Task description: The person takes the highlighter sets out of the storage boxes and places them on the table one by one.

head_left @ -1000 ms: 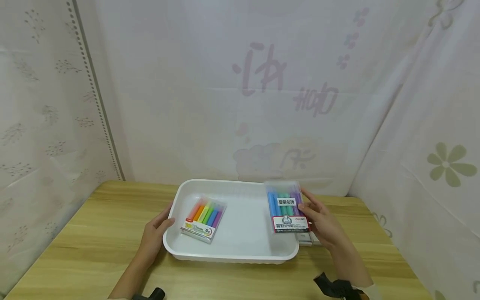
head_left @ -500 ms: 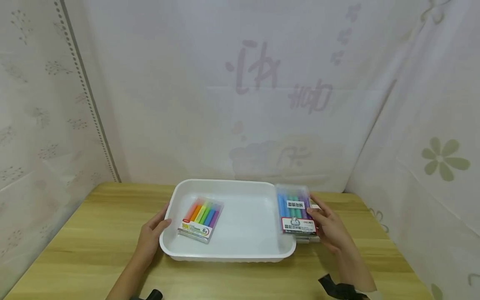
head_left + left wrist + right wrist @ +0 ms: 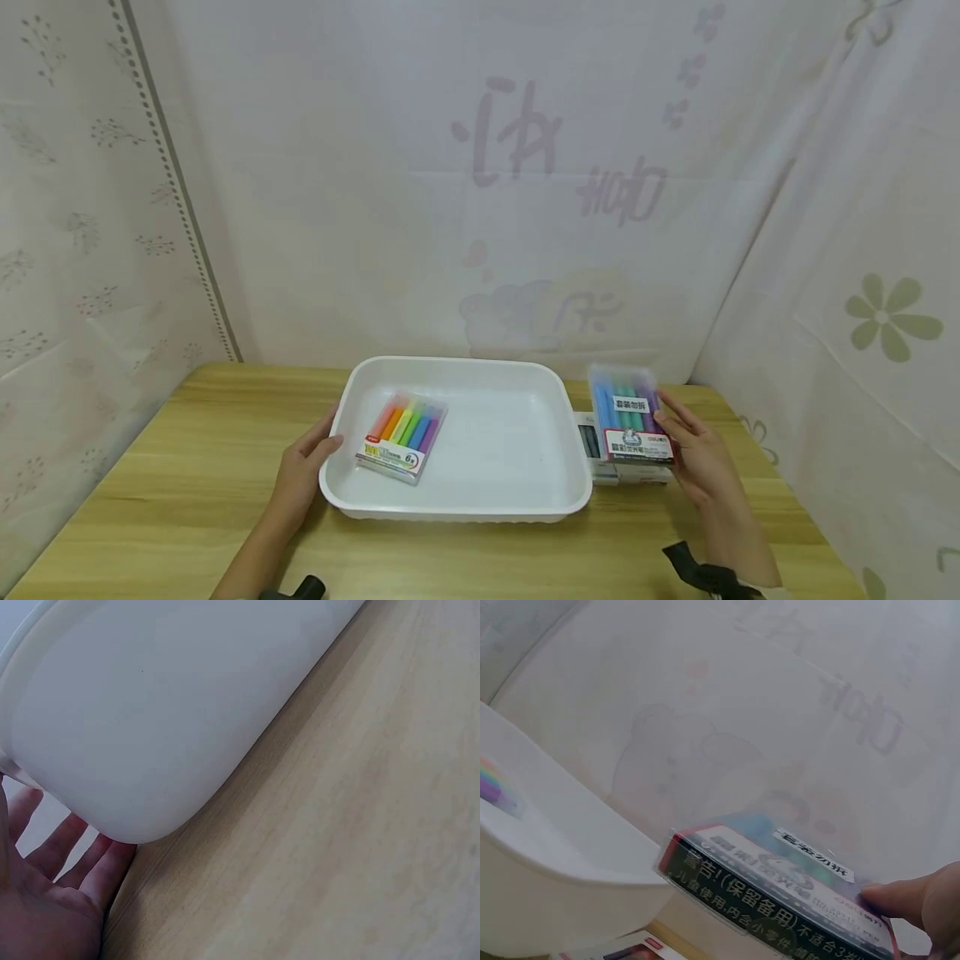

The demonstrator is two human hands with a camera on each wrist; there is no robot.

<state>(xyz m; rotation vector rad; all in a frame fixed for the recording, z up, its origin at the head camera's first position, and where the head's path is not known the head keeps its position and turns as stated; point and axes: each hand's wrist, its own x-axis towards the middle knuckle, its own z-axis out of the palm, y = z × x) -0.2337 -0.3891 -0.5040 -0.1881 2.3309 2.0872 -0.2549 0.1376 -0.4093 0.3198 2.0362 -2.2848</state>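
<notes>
Blue-to-purple pen pack (image 3: 632,417) shifts right from 1 second ago, now past the right side of the white tray (image 3: 510,492).
I see the right hand (image 3: 701,454) pinching its edge, thumb in front, above white packaging (image 3: 643,474); the left hand (image 3: 300,471) grips the tray's left rim, thumb over it. Inside lies the rainbow pen pack (image 3: 401,437), toward the left.
</notes>
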